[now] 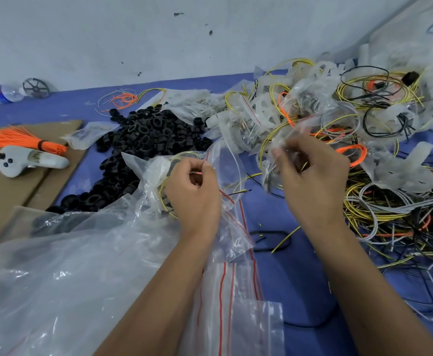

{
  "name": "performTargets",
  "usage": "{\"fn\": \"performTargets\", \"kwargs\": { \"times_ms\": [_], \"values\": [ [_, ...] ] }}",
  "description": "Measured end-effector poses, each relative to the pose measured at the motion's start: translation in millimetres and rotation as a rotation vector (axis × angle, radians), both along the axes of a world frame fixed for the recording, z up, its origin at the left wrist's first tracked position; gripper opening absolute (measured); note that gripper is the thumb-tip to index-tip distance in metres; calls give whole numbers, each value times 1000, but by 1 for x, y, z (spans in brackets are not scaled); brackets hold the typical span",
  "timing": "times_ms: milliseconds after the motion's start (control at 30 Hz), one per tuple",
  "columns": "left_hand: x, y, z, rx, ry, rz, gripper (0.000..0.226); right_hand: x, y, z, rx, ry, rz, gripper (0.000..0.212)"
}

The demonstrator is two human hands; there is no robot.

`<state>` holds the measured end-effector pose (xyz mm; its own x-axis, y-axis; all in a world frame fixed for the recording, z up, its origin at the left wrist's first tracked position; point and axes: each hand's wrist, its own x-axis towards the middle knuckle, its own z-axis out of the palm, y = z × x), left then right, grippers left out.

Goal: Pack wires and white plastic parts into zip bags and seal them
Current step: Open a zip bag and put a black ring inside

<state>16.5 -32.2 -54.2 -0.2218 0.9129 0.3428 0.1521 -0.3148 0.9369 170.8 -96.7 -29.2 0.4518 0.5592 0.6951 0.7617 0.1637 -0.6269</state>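
1. our left hand (193,186) pinches the red-striped mouth of a zip bag (225,176).
2. our right hand (310,173) curls round a second, blurred bag (284,150).
3. between the hands lies bare blue table (274,201).
4. tangled wires (390,214) crowd the right edge; black rings (143,140) lie left.
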Motion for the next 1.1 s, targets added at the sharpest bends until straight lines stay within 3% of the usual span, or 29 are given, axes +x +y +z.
{"fn": "performTargets", "kwargs": {
  "times_ms": [100,167,233,300,433,533,733,867,967,1033,1100],
  "values": [
    [-1,-1,-1,-8,-48,-4,16,-5,-2,1,142,112,27,11],
    [-1,-1,0,5,-57,-26,16,-7,-2,4,181,337,164,12],
    [2,-3,3,51,-48,-51,17,-9,0,5,145,576,387,17],
    [4,-6,6,145,-11,-36,17,-12,4,0,-6,681,539,15],
    [5,-11,10,333,49,-64,13,-20,11,-18,-314,477,504,14],
    [9,-18,10,502,246,-165,9,-28,13,-19,-286,433,540,8],
    [16,-29,12,654,340,-286,5,-40,8,-15,-148,762,757,18],
    [17,-35,12,677,308,-317,5,-39,6,-17,-328,909,962,23],
    [19,-35,12,685,264,-324,6,-38,5,-20,-393,844,1087,27],
    [18,-33,11,679,263,-330,6,-38,8,-22,-337,769,1024,19],
    [14,-29,11,647,282,-306,14,-34,13,-21,-257,613,758,11]
  ]
}}
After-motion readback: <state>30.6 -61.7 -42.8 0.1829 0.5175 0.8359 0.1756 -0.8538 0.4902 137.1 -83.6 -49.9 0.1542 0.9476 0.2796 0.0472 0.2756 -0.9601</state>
